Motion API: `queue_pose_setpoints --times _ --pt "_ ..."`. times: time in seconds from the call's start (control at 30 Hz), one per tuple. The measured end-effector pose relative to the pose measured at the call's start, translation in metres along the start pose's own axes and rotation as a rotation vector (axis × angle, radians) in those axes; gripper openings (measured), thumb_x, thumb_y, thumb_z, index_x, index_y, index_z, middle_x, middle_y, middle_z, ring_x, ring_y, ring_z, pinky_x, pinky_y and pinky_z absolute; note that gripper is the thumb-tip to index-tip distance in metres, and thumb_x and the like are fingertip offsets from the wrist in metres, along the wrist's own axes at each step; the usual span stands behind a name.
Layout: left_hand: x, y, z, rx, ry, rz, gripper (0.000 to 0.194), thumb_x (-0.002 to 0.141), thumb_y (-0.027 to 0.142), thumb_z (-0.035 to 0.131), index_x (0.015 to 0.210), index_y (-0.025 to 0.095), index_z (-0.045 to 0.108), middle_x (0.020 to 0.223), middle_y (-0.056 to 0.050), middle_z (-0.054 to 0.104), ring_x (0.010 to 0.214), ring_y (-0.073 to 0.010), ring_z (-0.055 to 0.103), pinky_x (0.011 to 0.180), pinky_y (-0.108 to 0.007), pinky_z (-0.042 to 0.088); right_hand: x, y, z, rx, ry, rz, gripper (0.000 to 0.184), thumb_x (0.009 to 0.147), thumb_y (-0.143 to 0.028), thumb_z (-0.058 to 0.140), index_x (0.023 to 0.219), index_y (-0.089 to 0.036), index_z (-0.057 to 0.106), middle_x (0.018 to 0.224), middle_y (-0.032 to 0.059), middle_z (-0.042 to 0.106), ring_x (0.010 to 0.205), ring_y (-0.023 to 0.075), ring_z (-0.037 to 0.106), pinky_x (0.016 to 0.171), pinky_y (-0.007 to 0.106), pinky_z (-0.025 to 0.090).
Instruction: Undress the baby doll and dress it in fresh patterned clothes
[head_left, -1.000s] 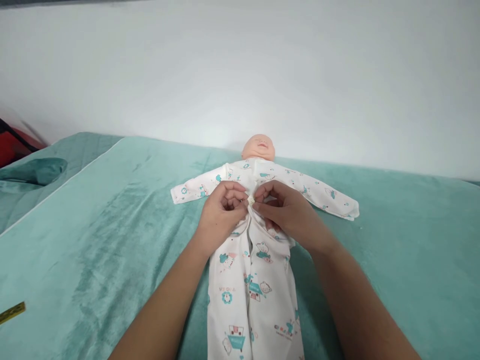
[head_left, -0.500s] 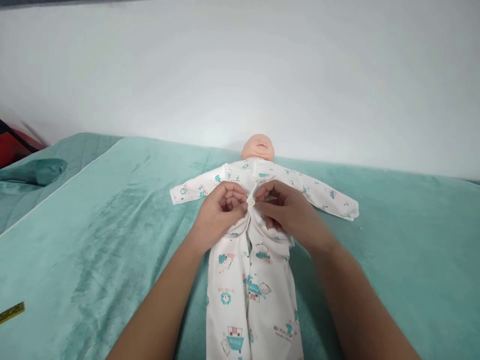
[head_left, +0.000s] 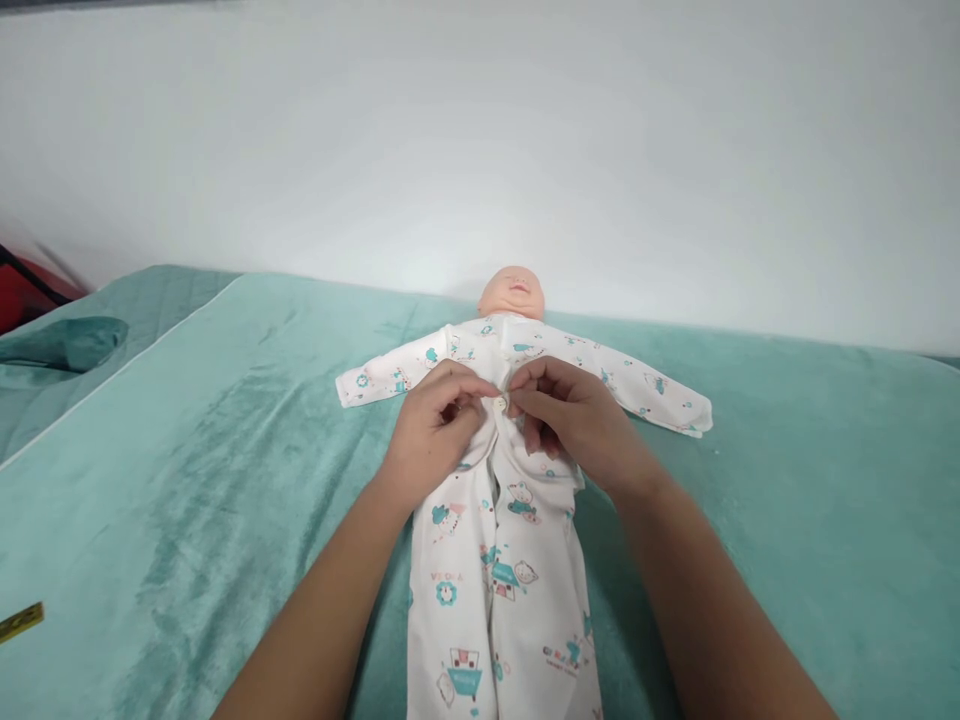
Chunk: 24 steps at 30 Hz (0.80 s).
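Observation:
A baby doll (head_left: 513, 293) lies on its back, head toward the wall and arms spread. It wears a long-sleeved white baby outfit (head_left: 450, 540) with teal and pink prints and a front opening. At the doll's middle is a pale round button (head_left: 500, 404). My left hand (head_left: 439, 430) has its index fingertip at the button's upper edge, the thumb apart and lower, the other fingers curled. On the other side, my right hand (head_left: 566, 415) pinches the cloth edge beside the button between thumb and index finger. Whether the button is through its hole, I cannot tell.
A teal plush cover (head_left: 225, 480) spreads under the doll, up to a white wall (head_left: 480, 130). A yellow strip with dark marks (head_left: 21, 622) lies at the left edge. Farther back on the left are a hollow in the teal padding (head_left: 67, 345) and a red item (head_left: 30, 290).
My left thumb has drawn back from the button, and the left index finger has stretched out over its upper edge. My right hand keeps its pinch. The view has shifted slightly.

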<state>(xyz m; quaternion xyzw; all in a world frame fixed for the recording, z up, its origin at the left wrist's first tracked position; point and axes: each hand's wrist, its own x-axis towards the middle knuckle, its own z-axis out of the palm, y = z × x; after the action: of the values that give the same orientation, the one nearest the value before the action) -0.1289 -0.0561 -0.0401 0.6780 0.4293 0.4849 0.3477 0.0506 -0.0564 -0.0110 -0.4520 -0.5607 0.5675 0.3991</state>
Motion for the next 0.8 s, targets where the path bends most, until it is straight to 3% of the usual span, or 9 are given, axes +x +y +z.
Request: queue_pose_setpoints --times 0.2,0.3,0.4,0.57,0.67,0.8 --pt "0.001 -0.003 0.000 0.176 0.016 0.061 0.026 0.078 0.004 0.047 0.074 0.019 0.067 0.091 -0.003 0.061 0.077 -0.0133 0.054 0.065 -0.025 0.041 0.002 0.003 0.001 -0.005 -0.005 -0.016 0.017 0.083 -0.033 0.061 0.091 -0.019 0.056 0.070 -0.0030 0.059 0.046 0.0072 0.052 0.039 0.019 0.034" --pt "0.003 0.000 -0.005 0.191 -0.062 0.073 0.023 0.077 0.004 0.047 0.073 0.018 0.065 0.090 -0.003 0.061 0.077 -0.0133 0.055 0.066 -0.025 0.041 -0.001 -0.003 0.001 -0.079 -0.025 0.003 0.016 0.085 -0.034 0.058 0.091 -0.020 0.055 0.069 -0.0025 0.059 0.049 0.0089 0.053 0.042 0.021 0.036" --pt "0.002 0.005 -0.018 0.209 -0.207 0.010 0.018 0.080 0.009 0.050 0.081 0.019 0.064 0.083 -0.002 0.061 0.072 -0.0129 0.053 0.062 -0.024 0.041 -0.013 -0.016 -0.002 -0.355 -0.090 0.031 0.020 0.088 -0.039 0.054 0.080 -0.020 0.053 0.064 -0.0020 0.057 0.052 0.0108 0.052 0.048 0.024 0.037" --pt "-0.002 0.012 -0.048 0.222 -0.505 -0.165 0.009 0.081 0.025 0.061 0.089 0.023 0.063 0.081 0.000 0.059 0.068 -0.0129 0.052 0.061 -0.024 0.042 -0.042 -0.035 -0.007 -1.048 -0.106 0.045 0.029 0.076 -0.035 0.066 0.065 -0.021 0.043 0.060 -0.0021 0.051 0.048 0.0108 0.037 0.045 0.028 0.021" --pt "-0.004 0.014 -0.056 0.215 -0.598 -0.170 0.017 0.074 0.031 0.071 0.086 0.022 0.061 0.086 0.000 0.057 0.072 -0.0136 0.052 0.062 -0.024 0.043 -0.049 -0.033 -0.002 -1.207 -0.107 -0.013 0.026 0.074 -0.027 0.065 0.067 -0.021 0.041 0.066 -0.0013 0.052 0.049 0.0112 0.035 0.047 0.029 0.018" --pt "-0.006 0.017 -0.053 0.267 -0.618 -0.106 0.013 0.073 0.026 0.070 0.082 0.022 0.060 0.085 0.001 0.054 0.072 -0.0130 0.048 0.061 -0.023 0.040 -0.045 -0.024 0.008 -1.281 -0.088 -0.058 0.023 0.086 -0.025 0.052 0.066 -0.021 0.040 0.064 0.0003 0.053 0.050 0.0126 0.035 0.048 0.030 0.017"
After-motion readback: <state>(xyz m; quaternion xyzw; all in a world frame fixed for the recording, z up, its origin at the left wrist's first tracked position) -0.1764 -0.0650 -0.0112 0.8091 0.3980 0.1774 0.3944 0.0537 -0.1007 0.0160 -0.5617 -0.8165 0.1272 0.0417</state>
